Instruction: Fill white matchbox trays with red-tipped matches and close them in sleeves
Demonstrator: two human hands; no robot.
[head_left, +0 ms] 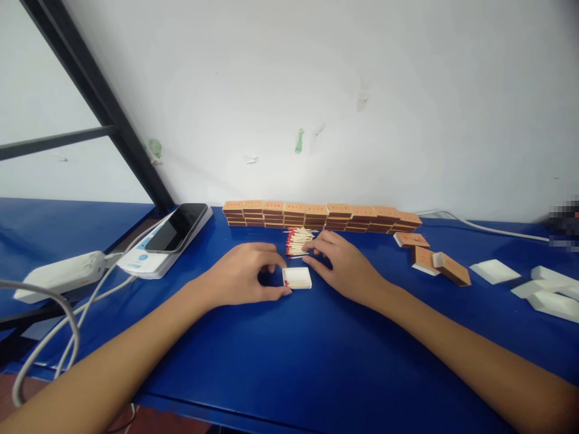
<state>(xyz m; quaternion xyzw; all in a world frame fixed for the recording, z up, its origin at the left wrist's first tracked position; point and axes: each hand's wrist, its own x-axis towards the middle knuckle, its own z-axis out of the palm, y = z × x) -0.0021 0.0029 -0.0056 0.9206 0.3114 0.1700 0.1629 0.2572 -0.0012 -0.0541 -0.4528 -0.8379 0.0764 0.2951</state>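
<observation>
My left hand [246,272] curves around the left end of a small white matchbox tray [297,274], with the thumb at its near corner and a finger at its far corner. A few red-tipped matches [296,283] lie along the near side inside the tray. Just behind it is a loose pile of matches [297,240], red heads mostly to the left. My right hand [340,262] reaches the pile's right end; thumb and index finger are slightly apart at the match ends. Whether a match is pinched between them is not visible.
Stacked orange matchboxes [294,209] line the white wall. To the right lie loose matchbox sleeves [453,269] and white trays [495,271]. At left, a phone [177,228] rests on a white power strip [149,262], near a white adapter [61,277], cables and a black metal frame [97,90].
</observation>
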